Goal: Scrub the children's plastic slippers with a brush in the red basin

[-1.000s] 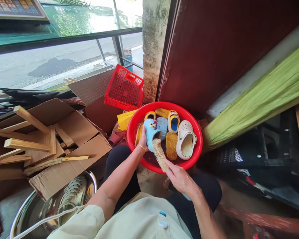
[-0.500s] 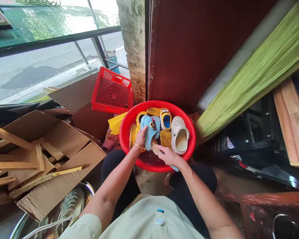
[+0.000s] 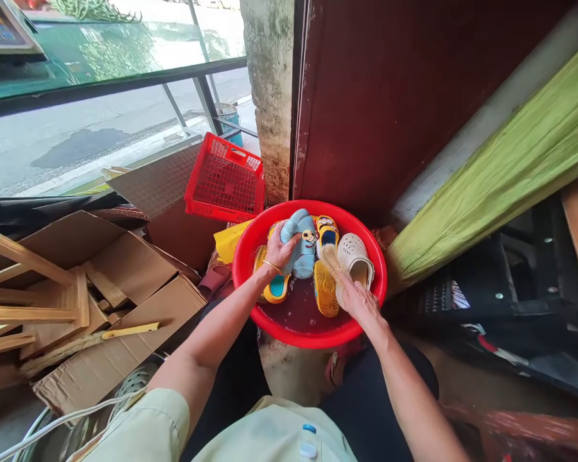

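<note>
My left hand (image 3: 280, 247) grips a light blue clog (image 3: 296, 223) with a cartoon-face charm, tilted above the water in a red basin (image 3: 296, 337). My right hand (image 3: 361, 303) is closed on a scrub brush (image 3: 333, 260), its pale bristles apart from the blue clog and over the yellow shoes. Most of the brush's handle is hidden by the hand. A yellow clog with a dark blue inside (image 3: 327, 232) lies behind the brush, and a yellow sole (image 3: 326, 292) faces up below it. At the basin's right side rests a white clog (image 3: 355, 250), partly behind my right hand.
A red plastic crate (image 3: 227, 183) stands behind the basin on the left. Cardboard boxes (image 3: 125, 350) with wooden pieces (image 3: 33, 314) fill the left side. A dark red door (image 3: 395, 96) rises behind, and a green curtain (image 3: 491, 173) hangs at right.
My right hand has drawn the brush away from the blue clog, to the right. My left hand has turned the clog and shifted it slightly up. The view has tilted a little.
</note>
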A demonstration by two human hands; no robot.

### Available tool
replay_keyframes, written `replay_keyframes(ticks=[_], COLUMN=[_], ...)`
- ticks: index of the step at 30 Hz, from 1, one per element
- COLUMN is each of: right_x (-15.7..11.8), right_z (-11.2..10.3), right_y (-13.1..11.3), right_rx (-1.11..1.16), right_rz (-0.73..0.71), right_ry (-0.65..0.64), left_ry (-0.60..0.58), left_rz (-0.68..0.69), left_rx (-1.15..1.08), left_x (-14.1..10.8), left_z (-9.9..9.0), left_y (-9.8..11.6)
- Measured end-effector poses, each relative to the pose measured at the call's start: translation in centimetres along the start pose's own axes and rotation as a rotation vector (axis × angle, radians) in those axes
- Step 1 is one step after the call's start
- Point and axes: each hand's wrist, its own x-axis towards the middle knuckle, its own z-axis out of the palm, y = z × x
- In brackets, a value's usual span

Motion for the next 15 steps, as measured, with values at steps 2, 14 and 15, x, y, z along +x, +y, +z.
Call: replay_keyframes(ticks=[2,14,15], right_x=[0.1,5.8,6.4], right_z=[0.5,1.1,1.7], right_y=[-0.2,-9.8,-10.4], right_rx=[-0.019,1.069,1.123], right_rz=[-0.041,0.078,0.080], right_ry=[0.017,0.176,0.154], left_ry=[0.036,0.042,0.027], left_rz=[-0.022,-0.052,-0.024], left_rx=[-0.003,-0.176,-0.146], left_x=[0.1,-3.0,-3.5], left_z=[0.1,3.7,3.8], left_y=[-0.7,0.3,0.5])
